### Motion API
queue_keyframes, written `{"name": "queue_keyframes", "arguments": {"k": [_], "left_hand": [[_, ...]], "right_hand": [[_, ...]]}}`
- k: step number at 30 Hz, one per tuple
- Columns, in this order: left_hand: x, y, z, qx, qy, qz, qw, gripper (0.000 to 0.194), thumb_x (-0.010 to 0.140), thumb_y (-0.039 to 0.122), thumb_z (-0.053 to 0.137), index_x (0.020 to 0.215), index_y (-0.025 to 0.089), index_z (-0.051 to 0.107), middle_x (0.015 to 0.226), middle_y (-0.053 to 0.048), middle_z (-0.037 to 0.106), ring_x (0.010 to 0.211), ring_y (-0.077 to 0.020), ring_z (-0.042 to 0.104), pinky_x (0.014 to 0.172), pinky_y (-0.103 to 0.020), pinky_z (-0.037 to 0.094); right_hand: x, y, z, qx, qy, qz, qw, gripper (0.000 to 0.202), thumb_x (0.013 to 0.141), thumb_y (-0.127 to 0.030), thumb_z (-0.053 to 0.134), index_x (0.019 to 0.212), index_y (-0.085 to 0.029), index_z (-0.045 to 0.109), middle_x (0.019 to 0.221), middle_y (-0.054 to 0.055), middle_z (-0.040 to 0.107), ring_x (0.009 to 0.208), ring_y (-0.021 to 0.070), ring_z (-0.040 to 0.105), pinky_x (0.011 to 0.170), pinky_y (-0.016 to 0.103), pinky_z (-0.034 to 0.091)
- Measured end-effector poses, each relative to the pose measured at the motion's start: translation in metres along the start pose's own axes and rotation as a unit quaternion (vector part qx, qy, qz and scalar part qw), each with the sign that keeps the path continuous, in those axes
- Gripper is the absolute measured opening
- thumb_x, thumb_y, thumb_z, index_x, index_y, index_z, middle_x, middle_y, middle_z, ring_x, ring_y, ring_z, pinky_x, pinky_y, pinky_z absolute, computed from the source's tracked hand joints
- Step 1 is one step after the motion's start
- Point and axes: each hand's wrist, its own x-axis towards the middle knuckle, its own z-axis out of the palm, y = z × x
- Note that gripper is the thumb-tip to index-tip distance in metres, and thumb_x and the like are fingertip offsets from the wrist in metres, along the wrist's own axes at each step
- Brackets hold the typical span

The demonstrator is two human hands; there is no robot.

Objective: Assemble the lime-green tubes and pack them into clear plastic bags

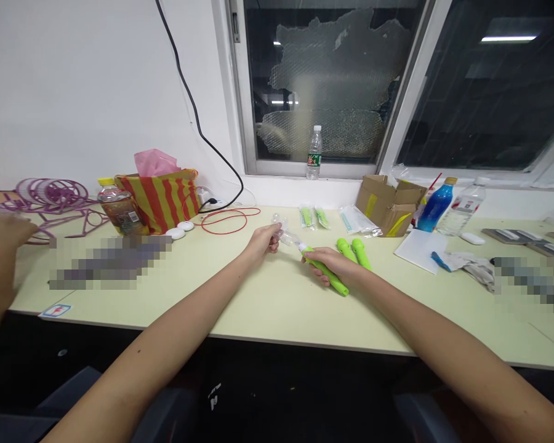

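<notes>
My right hand (pixel 329 263) grips a bright green plastic handle (pixel 336 282) that lies slanted on the pale yellow-green table (pixel 268 307). My left hand (pixel 264 240) pinches a clear plastic piece (pixel 284 234) at the handle's upper end. Two more green handles (pixel 354 251) lie just right of my right hand. Small bagged green parts (pixel 314 216) sit further back on the table.
Another person's arm (pixel 0 246) reaches in at far left, near purple plastic rings (pixel 50 194). A striped bag (pixel 161 198), a drink bottle (pixel 119 211), a red cord (pixel 226 219), a cardboard box (pixel 388 203), a blue bottle (pixel 436 204) and a clear bottle (pixel 461 206) line the back.
</notes>
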Motion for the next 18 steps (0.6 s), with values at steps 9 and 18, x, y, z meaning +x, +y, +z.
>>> {"name": "queue_keyframes", "arguments": {"k": [9, 18], "left_hand": [[-0.016, -0.002, 0.014, 0.153, -0.173, 0.021, 0.973, 0.033, 0.076, 0.046, 0.071, 0.083, 0.016, 0.058, 0.053, 0.003, 0.051, 0.044, -0.0085, 0.048, 0.042, -0.020, 0.033], [-0.019, -0.001, 0.013, 0.083, -0.240, 0.045, 0.966, 0.044, 0.070, 0.035, 0.077, 0.107, 0.018, 0.060, 0.088, -0.004, 0.064, 0.075, -0.0142, 0.062, 0.061, -0.025, 0.049]], "right_hand": [[0.000, 0.004, -0.001, -0.046, -0.025, -0.014, 0.999, 0.040, 0.075, -0.042, 0.075, 0.094, -0.021, 0.047, 0.059, -0.006, 0.051, 0.040, 0.0079, 0.042, 0.035, 0.020, 0.032], [0.005, 0.005, -0.001, 0.018, 0.006, 0.022, 1.000, 0.039, 0.085, -0.057, 0.059, 0.099, -0.023, 0.049, 0.060, -0.004, 0.050, 0.038, 0.0081, 0.040, 0.032, 0.020, 0.029]]}}
